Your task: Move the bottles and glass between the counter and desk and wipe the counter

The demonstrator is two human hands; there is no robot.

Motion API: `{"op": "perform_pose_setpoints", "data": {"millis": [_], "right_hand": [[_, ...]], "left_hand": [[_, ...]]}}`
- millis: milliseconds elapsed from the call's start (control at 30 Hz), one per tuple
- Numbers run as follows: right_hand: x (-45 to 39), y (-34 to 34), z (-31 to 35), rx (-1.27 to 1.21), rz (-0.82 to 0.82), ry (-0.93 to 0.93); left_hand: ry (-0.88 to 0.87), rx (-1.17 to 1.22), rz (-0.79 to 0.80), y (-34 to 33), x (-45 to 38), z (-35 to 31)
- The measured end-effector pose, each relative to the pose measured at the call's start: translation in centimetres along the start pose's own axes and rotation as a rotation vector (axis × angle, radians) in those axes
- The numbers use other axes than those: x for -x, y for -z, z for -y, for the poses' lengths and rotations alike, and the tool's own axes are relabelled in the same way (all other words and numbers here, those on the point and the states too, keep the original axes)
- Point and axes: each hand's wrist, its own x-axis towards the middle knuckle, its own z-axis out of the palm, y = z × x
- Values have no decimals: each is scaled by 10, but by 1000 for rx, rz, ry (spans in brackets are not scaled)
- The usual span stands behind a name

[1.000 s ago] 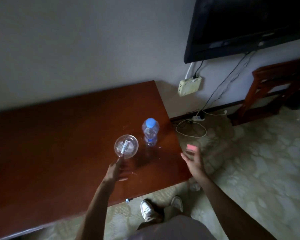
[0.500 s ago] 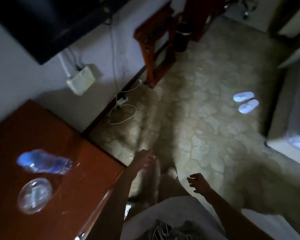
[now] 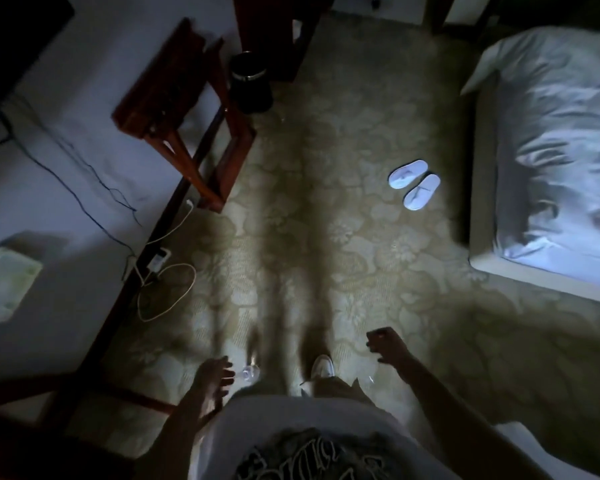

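Observation:
No bottle and no glass are in view; the head view looks down at a patterned carpet (image 3: pixel 326 237). My left hand (image 3: pixel 212 379) hangs low at the left of my body with relaxed fingers and holds nothing. My right hand (image 3: pixel 387 348) is out in front on the right, its fingers loosely curled around nothing. A dark wooden edge of the desk (image 3: pixel 32 403) shows at the bottom left. One white shoe (image 3: pixel 323 365) points forward between my hands.
A wooden luggage rack (image 3: pixel 174 109) and a black bin (image 3: pixel 250 81) stand by the left wall. A white cable and plug strip (image 3: pixel 160 268) lie on the floor there. White slippers (image 3: pixel 414 188) sit beside the bed (image 3: pixel 551 150) at the right.
The view has swung right, away from the desk, so the bottle and glass have left the frame. Both hands have dropped lower and stay empty.

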Motion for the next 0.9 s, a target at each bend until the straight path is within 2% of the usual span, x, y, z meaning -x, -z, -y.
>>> {"op": "perform_pose_setpoints", "data": {"millis": [100,167,267,367,500,633,733,900], "right_hand": [[-16,23,72,-45,-16,106],[-30,35,105,-80,-24,111],[-61,52,124,-95,-23,39],[-90,67,130,-65,-66,-34],[-120,101,135,-138,-99,-253],[-155,141,172,-275,-200,-379],[-188,160,220,-258,-200,-377],[-257,190,343,-267,-174,-346]], "left_hand": [[17,-26,-54,-9,-19,-45],[7,-78,-83,-19,-39,-77],[69,-133,-38,-42,-73,-124],[34,-235,0,-74,-114,-192],[-60,-386,39,-134,-141,-345],[-289,-534,161,-200,-152,-520],[-396,-524,210,-238,-154,-631],[-391,-550,252,-279,-184,-737]]}}
